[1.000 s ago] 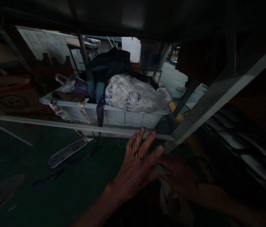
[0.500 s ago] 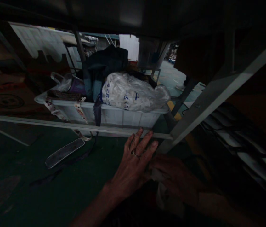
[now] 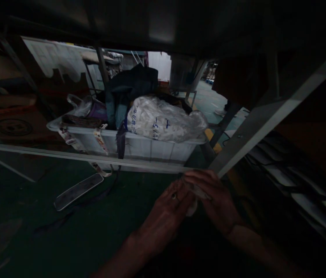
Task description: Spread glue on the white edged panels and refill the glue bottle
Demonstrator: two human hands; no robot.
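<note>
Low in the middle, my two hands meet. My left hand (image 3: 170, 204), with a ring on one finger, has its fingers bent and pressed together against the other hand, its fingertips partly covered. My right hand (image 3: 216, 197) closes over those fingertips with a crumpled pale cloth (image 3: 199, 192) in its grip. A bit of the cloth also shows below the left index finger, between the two hands. Dim light hides the cloth's exact kind and both thumbs.
A metal frame with a low crossbar (image 3: 73, 155) and slanted leg (image 3: 246, 135) stands before me. Behind it, a white plastic bin (image 3: 163, 152) holds a clear bag (image 3: 163, 119) and dark clothing (image 3: 134, 83). A strapped flat piece (image 3: 78, 191) lies on the green floor. Cartons (image 3: 15, 123) stand left.
My left hand's spread fingers have bent and drawn in against the right hand. My right hand has risen over the left fingertips, bringing the cloth up with it. The view has tilted slightly upward.
</note>
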